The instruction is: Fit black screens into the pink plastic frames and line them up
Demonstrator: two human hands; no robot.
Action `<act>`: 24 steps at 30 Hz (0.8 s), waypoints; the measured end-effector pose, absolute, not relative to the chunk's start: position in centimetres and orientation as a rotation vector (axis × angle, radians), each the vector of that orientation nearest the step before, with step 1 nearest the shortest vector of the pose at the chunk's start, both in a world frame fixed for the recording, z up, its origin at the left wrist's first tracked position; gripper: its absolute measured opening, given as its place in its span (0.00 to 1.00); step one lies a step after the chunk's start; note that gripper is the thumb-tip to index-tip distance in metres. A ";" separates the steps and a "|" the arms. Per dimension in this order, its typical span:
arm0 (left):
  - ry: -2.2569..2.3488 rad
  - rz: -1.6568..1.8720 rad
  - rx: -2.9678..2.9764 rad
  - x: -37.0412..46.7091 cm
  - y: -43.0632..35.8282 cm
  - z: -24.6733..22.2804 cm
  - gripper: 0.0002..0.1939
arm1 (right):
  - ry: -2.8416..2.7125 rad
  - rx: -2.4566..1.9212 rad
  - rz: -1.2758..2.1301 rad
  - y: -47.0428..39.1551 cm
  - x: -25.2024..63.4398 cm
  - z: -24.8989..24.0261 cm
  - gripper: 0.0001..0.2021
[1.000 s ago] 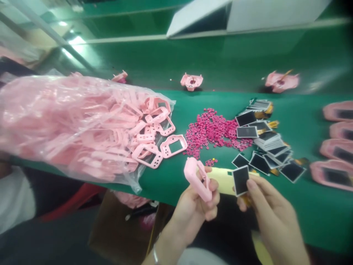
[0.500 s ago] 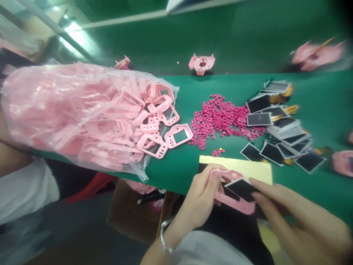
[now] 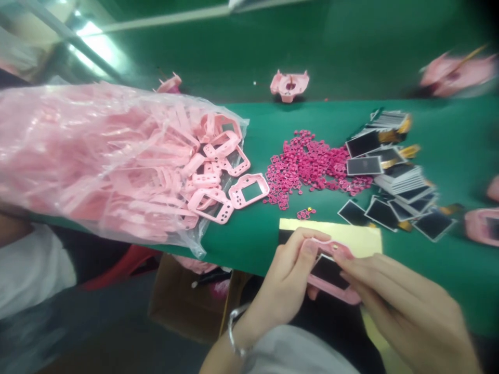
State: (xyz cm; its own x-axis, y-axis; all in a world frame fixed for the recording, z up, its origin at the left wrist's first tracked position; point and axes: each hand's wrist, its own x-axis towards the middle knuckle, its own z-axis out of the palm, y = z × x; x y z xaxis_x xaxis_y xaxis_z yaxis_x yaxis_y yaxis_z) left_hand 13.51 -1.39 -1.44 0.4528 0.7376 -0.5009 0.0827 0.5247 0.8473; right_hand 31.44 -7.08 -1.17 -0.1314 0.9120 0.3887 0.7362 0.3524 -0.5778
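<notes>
My left hand [image 3: 286, 280] grips the left end of a pink frame [image 3: 336, 294], thumb on top. A dark screen panel [image 3: 329, 271] with a white edge lies over the frame's opening, slightly tilted. My right hand [image 3: 397, 296] is closed at the frame's right side, its fingertips on the panel and the frame's edge. Under and behind the frame is a yellow sheet [image 3: 351, 236]. Beyond it are a pile of magenta button pieces [image 3: 312, 163] and stacked screens [image 3: 401, 182] with orange ribbon ends.
A clear bag [image 3: 97, 161] full of pink frames spills open at the left of the green table [image 3: 241, 239]. Pink shells [image 3: 289, 84] stand along the back. A cardboard box [image 3: 183, 301] sits below the table edge. A person's white sleeve [image 3: 37, 265] shows at far left.
The screen panel has moved left and down onto the frame's opening, where before it was held askew above it. My right hand has moved left with it. The view has shifted slightly.
</notes>
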 end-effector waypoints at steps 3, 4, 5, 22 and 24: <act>1.038 0.484 0.984 13.7 -1.3 -1.3 0.20 | -1.939 -1.432 0.289 -7.1 31.7 -1.3 0.12; 1.039 0.488 0.980 13.7 -1.3 -1.2 0.20 | -1.945 -1.431 0.275 -7.1 31.8 -1.4 0.12; 1.044 0.495 0.965 13.8 -1.4 -1.2 0.20 | -1.950 -1.435 0.268 -7.2 31.8 -1.4 0.13; 1.130 0.692 0.859 15.5 -2.0 -2.2 0.12 | -1.917 -1.579 0.056 -7.4 31.7 -3.8 0.16; 1.158 0.705 0.845 15.3 -2.1 -2.2 0.13 | -1.770 -1.557 0.181 -7.6 31.2 -3.9 0.21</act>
